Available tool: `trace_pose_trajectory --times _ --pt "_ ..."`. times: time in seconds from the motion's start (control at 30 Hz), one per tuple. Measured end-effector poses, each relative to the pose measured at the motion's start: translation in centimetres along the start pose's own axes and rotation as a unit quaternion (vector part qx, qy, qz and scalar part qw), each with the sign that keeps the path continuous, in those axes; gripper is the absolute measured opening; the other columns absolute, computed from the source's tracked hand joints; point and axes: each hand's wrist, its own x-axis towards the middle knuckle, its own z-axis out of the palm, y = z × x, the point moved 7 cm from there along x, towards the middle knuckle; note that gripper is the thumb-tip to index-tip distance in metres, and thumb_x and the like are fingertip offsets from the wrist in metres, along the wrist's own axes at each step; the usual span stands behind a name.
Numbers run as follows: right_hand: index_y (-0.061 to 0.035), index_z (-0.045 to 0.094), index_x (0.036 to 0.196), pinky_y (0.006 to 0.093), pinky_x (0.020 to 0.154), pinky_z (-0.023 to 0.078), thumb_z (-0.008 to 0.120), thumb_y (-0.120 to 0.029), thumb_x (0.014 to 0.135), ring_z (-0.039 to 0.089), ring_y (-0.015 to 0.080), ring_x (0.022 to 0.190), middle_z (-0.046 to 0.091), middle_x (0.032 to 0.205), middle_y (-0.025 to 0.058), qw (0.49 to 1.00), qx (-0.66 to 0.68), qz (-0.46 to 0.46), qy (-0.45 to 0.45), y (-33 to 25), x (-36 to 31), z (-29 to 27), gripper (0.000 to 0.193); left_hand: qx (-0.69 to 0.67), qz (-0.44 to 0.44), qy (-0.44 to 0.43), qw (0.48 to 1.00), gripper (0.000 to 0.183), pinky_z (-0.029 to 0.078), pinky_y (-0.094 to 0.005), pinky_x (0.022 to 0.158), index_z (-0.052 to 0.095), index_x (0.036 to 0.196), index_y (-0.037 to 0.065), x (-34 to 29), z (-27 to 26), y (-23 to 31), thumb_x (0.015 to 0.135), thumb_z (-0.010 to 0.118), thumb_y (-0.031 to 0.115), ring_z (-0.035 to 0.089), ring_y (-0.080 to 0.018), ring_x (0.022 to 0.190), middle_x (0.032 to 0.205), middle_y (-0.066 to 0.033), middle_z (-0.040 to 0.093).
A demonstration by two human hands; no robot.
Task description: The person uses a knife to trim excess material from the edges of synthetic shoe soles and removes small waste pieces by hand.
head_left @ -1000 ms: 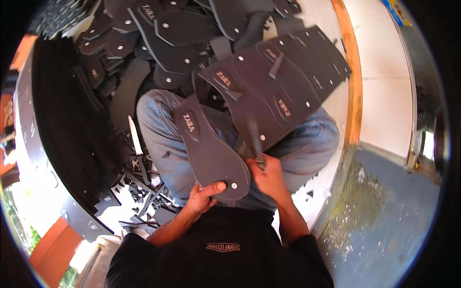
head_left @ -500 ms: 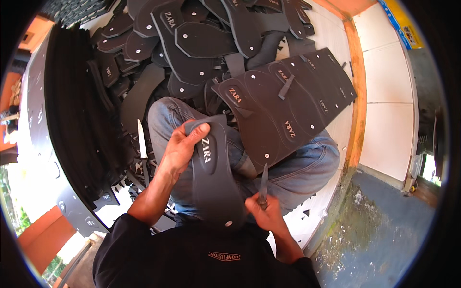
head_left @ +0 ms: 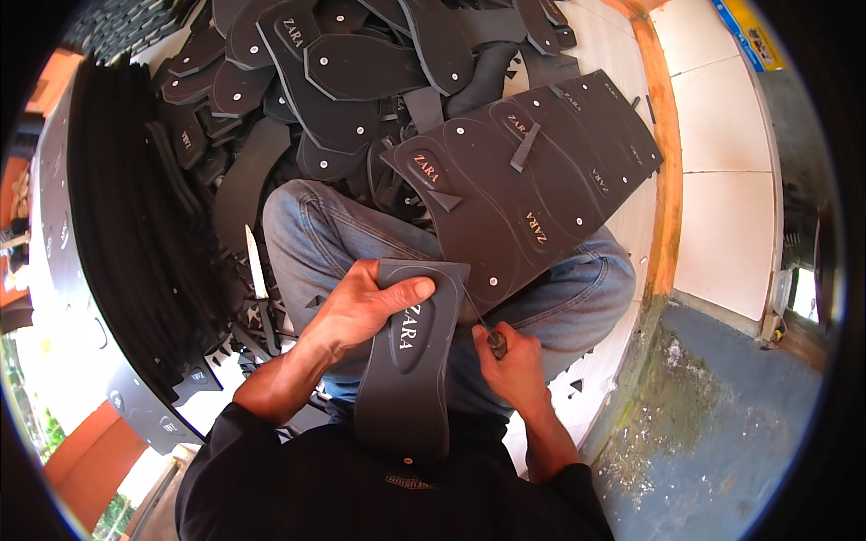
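My left hand (head_left: 356,311) grips the top end of a black foam sandal sole (head_left: 401,388), thumb pressed on its face beside pale lettering. The sole hangs down over my lap, its lower end against my black shirt. My right hand (head_left: 516,370) is closed round the dark handle of a knife (head_left: 483,316). Its thin blade points up and left, with the tip at the sole's upper right edge; whether it has entered the foam I cannot tell. A black foam sheet (head_left: 478,207) marked with sole outlines rests across my right leg, small offcuts lying on it.
Many loose black soles (head_left: 365,70) are heaped ahead of my crossed legs. At the left stands a tall stack of black sheets (head_left: 135,225). Another bare blade (head_left: 255,261) lies beside my left knee. A wooden edge (head_left: 669,180) runs along the right, above a grey floor (head_left: 740,424).
The sole has swung more upright, with its top end lower and further right. My left hand moved with it. The knife has tilted leftward, bringing its tip to the sole's edge.
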Motion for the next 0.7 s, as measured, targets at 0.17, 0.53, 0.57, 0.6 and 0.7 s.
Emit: trace_pose_trajectory --times 0.17,0.53,0.57,0.6,0.7 --pt "0.0016 0.051 0.064 0.0393 0.050 0.041 0.066 -0.017 0.080 0.057 0.0374 0.055 0.052 0.057 0.0211 0.986 -0.092 -0.139 0.009 -4.3 4.8 -1.1 0.029 0.043 0.001 -0.056 0.998 0.032 0.047 -0.0232 0.070 0.065 0.101 -0.002 0.3 1.9 0.3 0.083 0.069 0.024 0.059 -0.0078 0.078 0.086 -0.0044 0.066" --pt "-0.0014 0.051 0.065 0.0264 0.047 0.031 0.064 -0.019 0.085 0.035 0.0067 0.052 0.042 0.054 -0.0037 0.971 0.163 0.124 0.119 5.1 2.8 -5.1 0.030 -0.271 0.244 0.257 0.895 0.027 0.054 -0.0362 0.080 0.049 0.115 0.003 -0.5 -5.3 1.4 0.089 0.054 0.011 0.060 -0.0196 0.098 0.107 -0.0072 0.059" --pt "-0.0020 0.050 0.065 0.0261 0.047 0.031 0.064 -0.020 0.085 0.035 0.0065 0.052 0.042 0.053 -0.0038 0.973 0.160 0.117 0.121 4.3 1.9 -4.8 0.031 -0.294 0.197 0.171 0.919 0.031 0.053 -0.0361 0.080 0.049 0.117 0.009 0.4 -3.0 -0.1 0.087 0.057 0.010 0.059 -0.0186 0.098 0.110 -0.0048 0.058" --pt "-0.0026 0.049 0.064 0.0258 0.047 0.031 0.065 -0.020 0.085 0.035 0.0063 0.052 0.042 0.053 -0.0039 0.973 0.152 0.111 0.132 3.6 1.2 -4.8 0.032 -0.305 0.140 0.120 0.934 0.032 0.052 -0.0354 0.076 0.051 0.115 0.013 1.2 -0.1 -0.9 0.085 0.060 0.009 0.060 -0.0170 0.092 0.104 -0.0021 0.060" --pt "-0.0018 0.048 0.064 0.0287 0.044 0.031 0.065 -0.023 0.085 0.035 0.0094 0.047 0.041 0.048 0.0016 0.974 0.138 0.095 0.150 2.4 0.1 -4.3 0.035 -0.340 0.045 0.062 0.937 0.024 0.049 -0.0303 0.067 0.058 0.101 0.013 2.5 5.0 -3.0 0.080 0.068 0.009 0.061 -0.0137 0.083 0.089 0.0019 0.063"
